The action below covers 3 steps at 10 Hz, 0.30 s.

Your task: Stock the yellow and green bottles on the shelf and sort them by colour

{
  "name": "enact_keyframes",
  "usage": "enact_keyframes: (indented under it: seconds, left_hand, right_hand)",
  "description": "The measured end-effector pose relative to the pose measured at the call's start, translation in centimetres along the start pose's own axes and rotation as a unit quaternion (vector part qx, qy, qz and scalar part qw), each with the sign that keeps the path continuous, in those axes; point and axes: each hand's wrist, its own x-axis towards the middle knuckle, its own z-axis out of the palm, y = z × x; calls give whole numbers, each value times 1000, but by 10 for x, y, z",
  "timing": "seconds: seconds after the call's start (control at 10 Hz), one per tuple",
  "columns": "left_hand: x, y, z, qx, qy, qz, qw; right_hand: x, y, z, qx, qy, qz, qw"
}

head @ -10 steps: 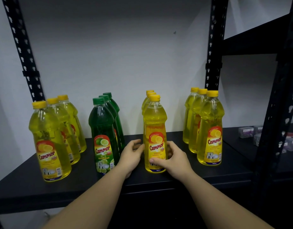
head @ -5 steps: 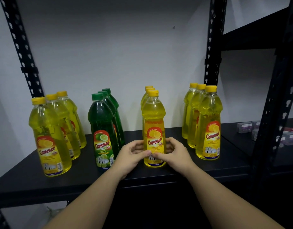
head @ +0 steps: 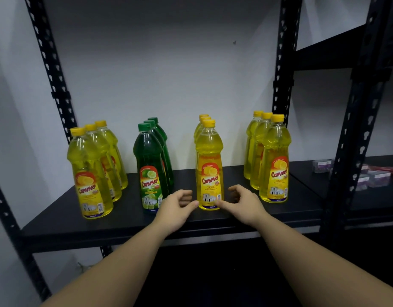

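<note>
Four rows of bottles stand on the black shelf (head: pixel 235 216). From the left: a yellow row (head: pixel 91 173), a green row (head: pixel 150 165), a middle yellow row (head: pixel 209 160) and a right yellow row (head: pixel 274 160). My left hand (head: pixel 175 207) and my right hand (head: pixel 244 202) sit low on either side of the front bottle of the middle yellow row. Their fingers are loosely curled and stand off the bottle. Only the thumb tips reach its base, and neither hand holds anything.
Black perforated uprights (head: pixel 282 80) frame the shelf at left and right, with a white wall behind. A neighbouring shelf at the right carries small clear boxes (head: pixel 372 178). Another shelf board (head: pixel 328 52) sits higher at the right.
Both hands were wrapped around the base of the middle front yellow bottle. They have let go and drawn back a little, with the fingers spread away from it.
</note>
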Motion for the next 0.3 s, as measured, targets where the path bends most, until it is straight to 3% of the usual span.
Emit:
enact_keyframes:
  seconds: [0.3]
  left_hand:
    - [-65, 9, -27, 54, -26, -14, 998]
  right_hand:
    - [-61, -3, -15, -117, -30, -19, 992]
